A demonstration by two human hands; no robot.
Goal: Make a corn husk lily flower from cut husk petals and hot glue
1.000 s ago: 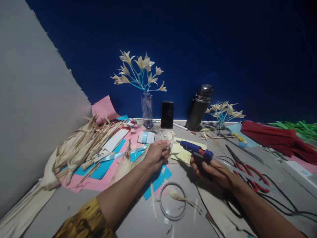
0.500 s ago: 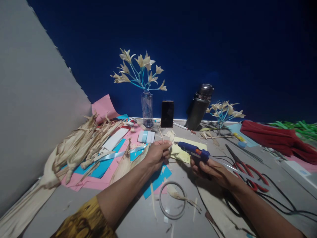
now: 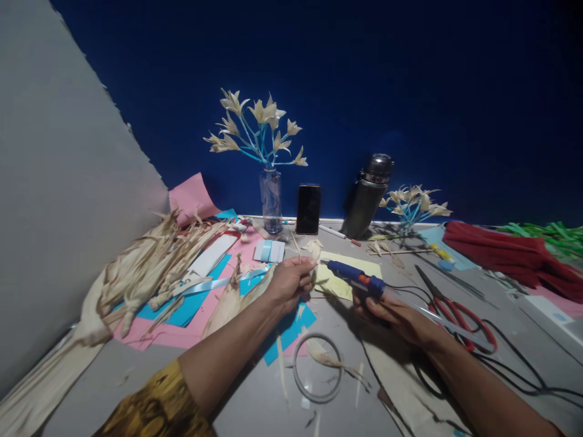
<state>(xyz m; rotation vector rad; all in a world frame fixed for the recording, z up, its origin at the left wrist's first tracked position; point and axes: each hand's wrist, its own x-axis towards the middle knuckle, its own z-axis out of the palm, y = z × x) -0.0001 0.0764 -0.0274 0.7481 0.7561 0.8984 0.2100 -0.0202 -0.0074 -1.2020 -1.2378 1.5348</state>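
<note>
L hand (image 3: 291, 284) pinches one thin stick (image 3: 294, 241), fingertips closed on it; R hand (image 3: 387, 312) wraps one blue glue gun (image 3: 355, 277), nozzle near L fingertips, over one yellow paper (image 3: 348, 276). Behind: two flower bunches, one in a clear bottle (image 3: 271, 203), one phone (image 3: 308, 210), one flask (image 3: 368, 197). One pair of scissors (image 3: 450, 309) lies R, partly behind the glue stick (image 3: 428, 314).

Dim, uneven light. Blue wall (image 3: 346, 91) falls near black toward upper right corner. Shadows lie beneath both forearms on the counter (image 3: 255, 394); small pale glare at its near edge. Light source out of view. Wide-angle stretch toward the sides, fine detail soft, fingers (image 3: 306, 280) slightly smeared.
</note>
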